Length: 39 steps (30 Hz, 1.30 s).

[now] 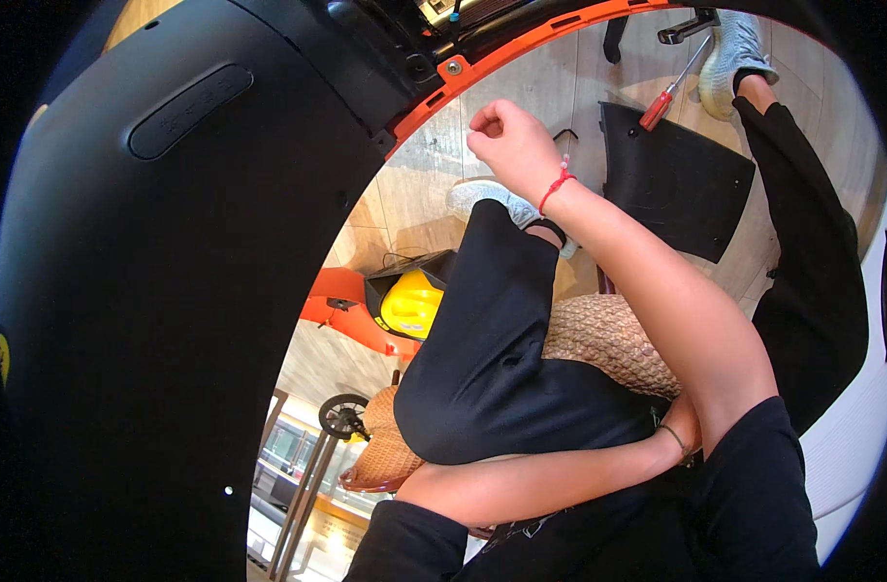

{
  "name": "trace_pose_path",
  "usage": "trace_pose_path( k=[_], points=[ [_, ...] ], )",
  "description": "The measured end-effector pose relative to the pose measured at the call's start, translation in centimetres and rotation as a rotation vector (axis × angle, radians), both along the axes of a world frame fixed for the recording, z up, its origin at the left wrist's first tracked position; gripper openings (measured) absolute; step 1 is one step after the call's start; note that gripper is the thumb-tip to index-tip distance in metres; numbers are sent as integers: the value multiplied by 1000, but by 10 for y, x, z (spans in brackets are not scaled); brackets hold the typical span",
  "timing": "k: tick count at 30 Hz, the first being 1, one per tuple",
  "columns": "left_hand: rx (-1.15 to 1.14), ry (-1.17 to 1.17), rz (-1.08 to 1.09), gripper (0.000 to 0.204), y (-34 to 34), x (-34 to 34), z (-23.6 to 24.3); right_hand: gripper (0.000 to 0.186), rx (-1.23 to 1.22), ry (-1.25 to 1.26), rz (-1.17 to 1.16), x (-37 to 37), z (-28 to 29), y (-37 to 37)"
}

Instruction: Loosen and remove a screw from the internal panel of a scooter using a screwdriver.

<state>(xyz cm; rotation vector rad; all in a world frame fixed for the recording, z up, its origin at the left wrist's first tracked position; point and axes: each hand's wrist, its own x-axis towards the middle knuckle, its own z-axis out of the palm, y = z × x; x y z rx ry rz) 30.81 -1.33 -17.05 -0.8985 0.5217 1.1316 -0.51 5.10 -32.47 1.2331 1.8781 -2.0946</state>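
My right hand (506, 144), with a red bracelet, is raised below the orange rim (453, 68) of a large black vehicle body (143, 291), fingers curled in a pinch; anything inside is too small to make out. Just beside it, a dark bent tool (566, 134) lies on the floor. My left hand (683, 432) is tucked beneath my right elbow at my lap, its fingers hidden. Further right, a red-handled screwdriver (657, 110) rests at the top of a loose black curved panel (681, 189) on the wooden floor.
My legs, in black trousers, are bent around a woven wicker seat (598, 339). A yellow helmet-like object (409, 303) in a black container and an orange part (327, 291) are left of my knee. A small wheel (342, 417) and glass display (283, 446) are behind.
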Motion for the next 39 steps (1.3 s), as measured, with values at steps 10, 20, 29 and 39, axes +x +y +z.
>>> trace_pose_path(
  k=[10, 20, 29, 39],
  points=[
    [-10, 551, -340, 22, 36, -56, -5, 25, 76, -245, 396, 100, -17, 27],
    [-157, 381, -234, 25, 92, -128, -23, 25, 303, -295, 683, 152, 78, 202],
    [-294, 677, 384, 18, 127, -258, -7, 28, 243, 61, 489, 108, 144, 187],
    [-172, 967, 496, 33, 154, -341, 23, 23, 180, 274, 21, 49, 186, 174]
  ],
)
